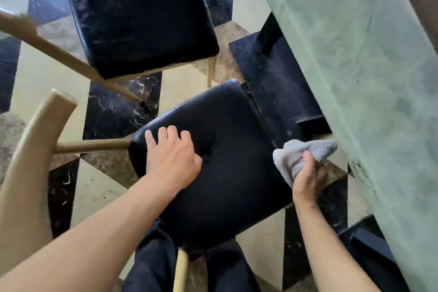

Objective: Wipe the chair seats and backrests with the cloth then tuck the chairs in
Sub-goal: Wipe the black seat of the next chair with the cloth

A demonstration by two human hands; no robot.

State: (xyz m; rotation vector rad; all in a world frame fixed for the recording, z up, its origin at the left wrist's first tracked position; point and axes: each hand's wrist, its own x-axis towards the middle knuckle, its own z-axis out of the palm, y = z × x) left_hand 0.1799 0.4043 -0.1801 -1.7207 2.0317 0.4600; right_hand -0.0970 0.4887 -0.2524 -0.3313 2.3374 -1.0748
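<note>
Black vinyl on the near seat (227, 156) lies under your left hand (173, 156), which rests flat on it with fingers spread, nothing pinched, close to the back edge where the tan backrest (30, 161) joins on its rail. Your right hand (308, 178) is closed in a grip around the grey cloth (298, 154), bunched so that a loose end pokes out toward the table (355, 66); that grip sits just off the seat's right edge, over the floor, not on the vinyl. To do this step well, I would bring the cloth in from the grip's side onto the seat and flatten it under the palm instead of keeping it balled, so more of it meets the surface. Work in overlapping strokes from the table-side edge back toward your left hand, and shift that hand aside as the cloth arrives so no patch is skipped beneath it. Keep the left palm pressing down to stop the chair sliding on the smooth tiles. Beyond your left hand, the far seat (142, 14) shows pale scuffs and appears to need the same care. Neither chair is tucked under the table yet.
</note>
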